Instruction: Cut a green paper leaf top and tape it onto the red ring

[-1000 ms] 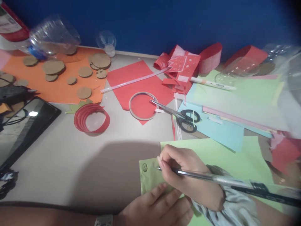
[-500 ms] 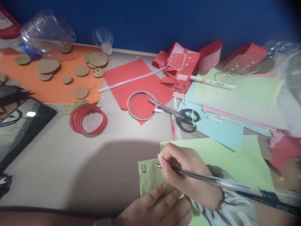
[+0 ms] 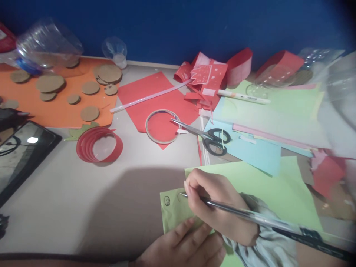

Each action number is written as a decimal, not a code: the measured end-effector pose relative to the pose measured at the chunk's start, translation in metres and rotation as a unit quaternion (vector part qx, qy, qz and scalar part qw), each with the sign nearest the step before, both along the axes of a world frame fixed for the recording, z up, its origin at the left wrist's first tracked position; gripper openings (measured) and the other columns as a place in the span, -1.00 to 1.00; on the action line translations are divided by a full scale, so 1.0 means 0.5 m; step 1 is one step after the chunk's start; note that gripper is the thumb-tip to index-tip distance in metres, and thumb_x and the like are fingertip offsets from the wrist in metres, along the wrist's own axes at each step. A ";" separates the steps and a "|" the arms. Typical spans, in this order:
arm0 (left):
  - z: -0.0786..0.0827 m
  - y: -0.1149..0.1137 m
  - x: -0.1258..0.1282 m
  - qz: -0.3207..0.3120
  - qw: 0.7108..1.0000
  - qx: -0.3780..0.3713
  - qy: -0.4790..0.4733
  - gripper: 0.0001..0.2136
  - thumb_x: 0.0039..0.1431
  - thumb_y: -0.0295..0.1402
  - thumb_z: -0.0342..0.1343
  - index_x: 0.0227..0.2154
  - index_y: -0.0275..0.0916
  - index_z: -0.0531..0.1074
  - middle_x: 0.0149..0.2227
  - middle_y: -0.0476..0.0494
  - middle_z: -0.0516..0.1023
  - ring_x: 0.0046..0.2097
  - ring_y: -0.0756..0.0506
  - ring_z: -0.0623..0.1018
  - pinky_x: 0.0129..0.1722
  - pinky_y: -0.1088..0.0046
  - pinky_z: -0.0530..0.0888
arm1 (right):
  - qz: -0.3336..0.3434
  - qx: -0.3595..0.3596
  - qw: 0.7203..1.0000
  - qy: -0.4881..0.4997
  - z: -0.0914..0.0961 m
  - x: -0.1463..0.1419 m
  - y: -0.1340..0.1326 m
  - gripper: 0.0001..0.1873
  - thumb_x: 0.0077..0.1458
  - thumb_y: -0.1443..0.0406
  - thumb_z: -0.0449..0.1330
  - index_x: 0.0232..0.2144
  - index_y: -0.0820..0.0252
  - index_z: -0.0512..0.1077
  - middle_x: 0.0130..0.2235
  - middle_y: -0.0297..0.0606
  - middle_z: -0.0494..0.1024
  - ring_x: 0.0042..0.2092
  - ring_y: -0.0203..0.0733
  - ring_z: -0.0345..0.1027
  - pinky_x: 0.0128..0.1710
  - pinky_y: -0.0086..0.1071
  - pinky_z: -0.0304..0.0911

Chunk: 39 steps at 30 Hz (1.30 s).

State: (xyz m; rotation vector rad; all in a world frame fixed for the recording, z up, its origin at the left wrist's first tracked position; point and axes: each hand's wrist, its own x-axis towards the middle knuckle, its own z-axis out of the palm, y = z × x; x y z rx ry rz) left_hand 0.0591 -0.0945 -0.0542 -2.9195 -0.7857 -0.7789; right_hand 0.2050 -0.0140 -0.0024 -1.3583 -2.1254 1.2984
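My right hand (image 3: 219, 204) is closed around a black-and-clear pen (image 3: 256, 217), its tip on a small green paper (image 3: 174, 215). A little face-like drawing (image 3: 167, 201) is inked near that paper's upper left corner, and a faint curved line shows at the pen tip. With fingers outstretched, my left hand (image 3: 183, 246) lies flat on the lower part of the same paper. Under my right hand and forearm is a larger light green sheet (image 3: 278, 185). Black-handled scissors (image 3: 211, 139) rest beyond my right hand, their blades partly open over a tape ring (image 3: 147, 128).
At left are a red paper-wrapped ring (image 3: 83, 146), a dark tablet-like device (image 3: 36, 148) and orange paper (image 3: 102, 116) with several cardboard discs. A clear plastic bottle (image 3: 52, 44) lies behind. Red paper pieces, a white marker (image 3: 244, 97) and coloured sheets lie along the back right.
The view has shifted slightly, so most things appear a little further left. The pen tip stays near the curved line, and my left hand still lies on the paper.
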 end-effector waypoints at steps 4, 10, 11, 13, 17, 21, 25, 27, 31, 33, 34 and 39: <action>-0.001 0.000 0.000 -0.001 1.000 -0.002 -0.002 -0.80 0.29 -0.29 0.00 -0.20 0.09 0.53 -0.04 0.25 0.53 -0.02 0.02 0.42 -0.01 0.48 0.32 | 0.016 0.003 1.000 0.002 -0.002 0.002 -0.001 -0.78 0.17 0.38 -0.03 -0.52 0.13 0.06 -0.55 -0.47 0.22 -0.58 -0.42 0.03 -0.58 -0.51 0.01; -0.001 -0.003 -0.006 -0.011 1.000 0.000 0.019 -0.78 0.29 -0.29 0.00 -0.10 0.03 0.49 0.06 0.17 0.47 0.05 -0.02 0.39 0.03 0.48 0.30 | 0.012 0.021 1.000 0.020 -0.002 0.004 -0.002 -0.79 0.15 0.40 -0.03 -0.52 0.14 0.08 -0.57 -0.48 0.21 -0.58 -0.41 0.04 -0.58 -0.52 0.02; 0.000 -0.003 -0.007 -0.012 1.000 -0.002 0.025 -0.78 0.29 -0.29 0.00 -0.09 0.03 0.48 0.07 0.17 0.46 0.06 -0.02 0.38 0.04 0.48 0.30 | 0.016 0.022 0.999 0.025 -0.002 0.003 -0.002 -0.79 0.14 0.41 -0.02 -0.51 0.14 0.08 -0.56 -0.48 0.23 -0.58 -0.42 0.05 -0.57 -0.52 0.03; 0.002 -0.001 -0.007 -0.014 0.999 -0.004 0.031 -0.78 0.29 -0.29 0.00 -0.08 0.02 0.48 0.08 0.17 0.45 0.08 -0.03 0.37 0.03 0.48 0.32 | 0.014 0.024 0.999 0.034 -0.003 0.002 -0.005 -0.79 0.14 0.42 -0.03 -0.51 0.13 0.06 -0.55 -0.48 0.23 -0.57 -0.41 0.05 -0.56 -0.52 0.03; 0.004 0.002 -0.006 -0.010 1.000 -0.006 0.023 -0.78 0.30 -0.30 -0.02 -0.13 0.08 0.50 0.02 0.26 0.49 0.06 0.00 0.39 0.00 0.50 0.34 | -0.001 0.036 0.999 0.032 -0.004 0.000 -0.011 -0.79 0.15 0.42 -0.05 -0.51 0.14 0.05 -0.56 -0.49 0.21 -0.56 -0.41 0.05 -0.54 -0.51 0.02; 0.004 0.003 -0.004 -0.007 1.000 -0.007 0.022 -0.78 0.30 -0.30 -0.02 -0.15 0.11 0.51 -0.01 0.30 0.50 0.04 0.03 0.40 -0.01 0.51 0.34 | 0.011 0.038 0.999 0.032 -0.007 0.001 -0.011 -0.78 0.17 0.41 -0.05 -0.51 0.14 0.06 -0.55 -0.49 0.22 -0.55 -0.42 0.07 -0.53 -0.52 0.02; 0.003 0.001 -0.004 -0.002 1.000 -0.003 0.015 -0.77 0.31 -0.31 -0.04 -0.15 0.12 0.51 -0.02 0.30 0.51 0.02 0.03 0.41 -0.01 0.50 0.34 | 0.012 0.037 0.999 0.016 -0.010 0.004 -0.008 -0.78 0.20 0.39 -0.04 -0.50 0.14 0.06 -0.55 -0.50 0.20 -0.56 -0.43 0.06 -0.55 -0.54 0.01; 0.002 0.000 -0.004 0.002 1.000 -0.004 0.011 -0.77 0.31 -0.31 -0.04 -0.17 0.11 0.52 -0.03 0.29 0.51 0.01 0.03 0.42 0.00 0.49 0.33 | 0.011 0.028 0.999 0.012 -0.009 0.003 -0.006 -0.77 0.21 0.38 -0.05 -0.50 0.14 0.05 -0.56 -0.50 0.20 -0.57 -0.43 0.04 -0.57 -0.54 0.01; 0.001 -0.001 -0.007 -0.012 1.000 -0.010 0.024 -0.77 0.32 -0.30 -0.04 -0.11 0.07 0.50 0.03 0.23 0.48 0.03 0.00 0.41 0.03 0.47 0.33 | 0.008 0.028 1.000 0.006 -0.005 0.001 -0.005 -0.76 0.20 0.38 -0.05 -0.51 0.13 0.05 -0.58 -0.51 0.17 -0.59 -0.43 0.03 -0.57 -0.53 0.02; 0.001 -0.003 -0.008 -0.020 0.999 -0.014 0.032 -0.76 0.31 -0.30 -0.04 -0.08 0.05 0.48 0.06 0.20 0.46 0.05 -0.01 0.39 0.04 0.46 0.32 | 0.008 0.035 0.999 0.003 -0.003 0.000 -0.004 -0.77 0.19 0.39 -0.06 -0.51 0.14 0.06 -0.58 -0.50 0.18 -0.59 -0.42 0.03 -0.57 -0.52 0.01; 0.001 -0.003 -0.009 -0.021 0.999 -0.014 0.034 -0.76 0.31 -0.30 -0.04 -0.07 0.04 0.47 0.07 0.18 0.45 0.05 -0.02 0.39 0.04 0.46 0.32 | 0.011 0.036 0.999 0.006 -0.002 0.000 -0.004 -0.77 0.18 0.39 -0.06 -0.52 0.14 0.05 -0.58 -0.50 0.18 -0.59 -0.43 0.03 -0.58 -0.52 0.00; 0.004 -0.004 -0.009 -0.014 0.999 -0.005 0.034 -0.77 0.30 -0.29 -0.03 -0.07 0.03 0.47 0.08 0.17 0.45 0.05 -0.02 0.39 0.03 0.46 0.32 | -0.005 0.033 0.999 0.014 -0.001 -0.002 -0.005 -0.76 0.19 0.39 -0.07 -0.52 0.13 0.04 -0.59 -0.52 0.16 -0.60 -0.42 0.01 -0.59 -0.52 -0.01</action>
